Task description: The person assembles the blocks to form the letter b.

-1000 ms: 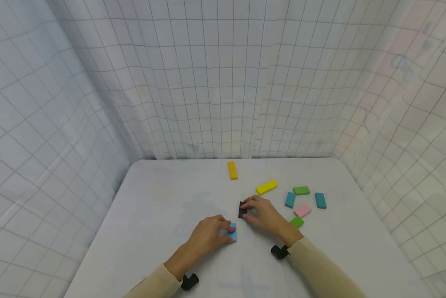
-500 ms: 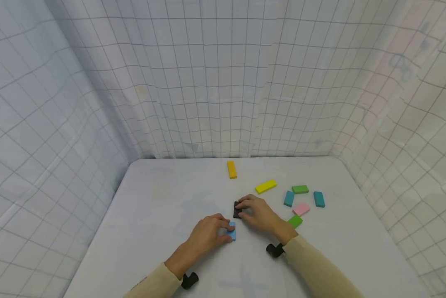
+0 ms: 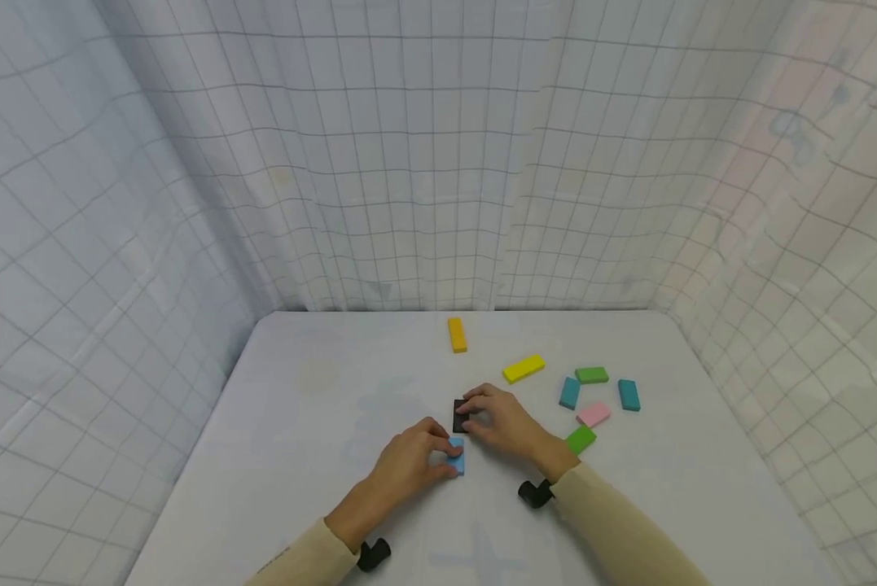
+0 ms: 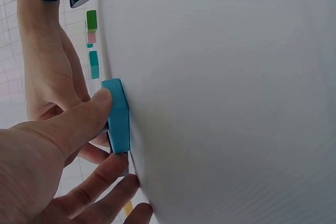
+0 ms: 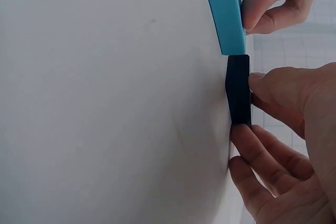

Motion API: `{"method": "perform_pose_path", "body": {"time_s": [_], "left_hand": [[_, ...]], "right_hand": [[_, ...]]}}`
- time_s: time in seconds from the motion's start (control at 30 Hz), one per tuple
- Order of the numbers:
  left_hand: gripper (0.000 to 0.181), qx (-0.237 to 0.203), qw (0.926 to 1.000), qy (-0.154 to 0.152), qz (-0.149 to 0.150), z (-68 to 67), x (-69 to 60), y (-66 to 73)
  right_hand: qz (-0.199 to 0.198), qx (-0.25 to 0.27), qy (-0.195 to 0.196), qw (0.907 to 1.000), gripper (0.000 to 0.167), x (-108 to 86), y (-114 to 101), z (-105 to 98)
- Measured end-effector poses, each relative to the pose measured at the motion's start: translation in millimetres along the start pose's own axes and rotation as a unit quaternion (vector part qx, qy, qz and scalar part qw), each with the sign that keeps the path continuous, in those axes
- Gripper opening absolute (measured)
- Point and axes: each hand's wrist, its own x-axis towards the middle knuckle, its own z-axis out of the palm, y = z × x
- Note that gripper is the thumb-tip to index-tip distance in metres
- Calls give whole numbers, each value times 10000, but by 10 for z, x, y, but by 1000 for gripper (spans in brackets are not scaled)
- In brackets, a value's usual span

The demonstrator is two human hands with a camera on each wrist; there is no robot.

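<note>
Taking the blue block as your clock centre, your left hand (image 3: 412,460) sits at nine o'clock, pinching the blue block (image 3: 458,461) between thumb and fingers on the bench (image 3: 291,480). At twelve o'clock, just beside it, lies the black block (image 3: 459,417), roughly end to end with it; you cannot tell whether the two touch. That lining-up looks nearly done to me, with at most a sliver of gap left. Farther out at twelve, the orange block (image 3: 457,335) lies well apart. Your right hand (image 3: 500,423), at two o'clock, pinches the black block.

Seven blocks, the orange included, lie outside this row. Going right, you have the yellow block (image 3: 524,369) past one o'clock, then the inner teal block (image 3: 570,393) at two. Toward three, your right wrist partly covers the near green block (image 3: 582,439) and stands in the way. The far green block (image 3: 592,375) lies at two; the pink block (image 3: 594,414) and outer teal block (image 3: 629,395) lie between two and three.
</note>
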Motion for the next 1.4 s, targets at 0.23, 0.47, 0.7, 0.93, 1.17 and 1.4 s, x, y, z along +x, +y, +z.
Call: {"method": "perform_pose_path", "body": {"time_s": [0.23, 0.47, 0.7, 0.93, 1.17, 1.4], "left_hand": [[29, -48, 10000, -9, -27, -1, 3, -7], [29, -16, 10000, 43, 22, 9, -11, -4], [29, 44, 10000, 51, -16, -6, -11, 8], [29, -70, 10000, 2, -62, -13, -24, -4], [30, -69, 9999, 23, -102, 22, -27, -13], [30, -133, 9997, 97, -165, 14, -56, -9]], "right_hand": [[-137, 6, -90, 9999, 22, 65, -33, 8], [-111, -15, -238, 9997, 23, 92, -64, -3], [-282, -105, -251, 9992, 21, 107, -58, -10], [-202, -45, -257, 9995, 21, 86, -64, 26], [-124, -15, -289, 9995, 22, 61, -86, 21], [-258, 41, -303, 9992, 23, 48, -102, 18]]}}
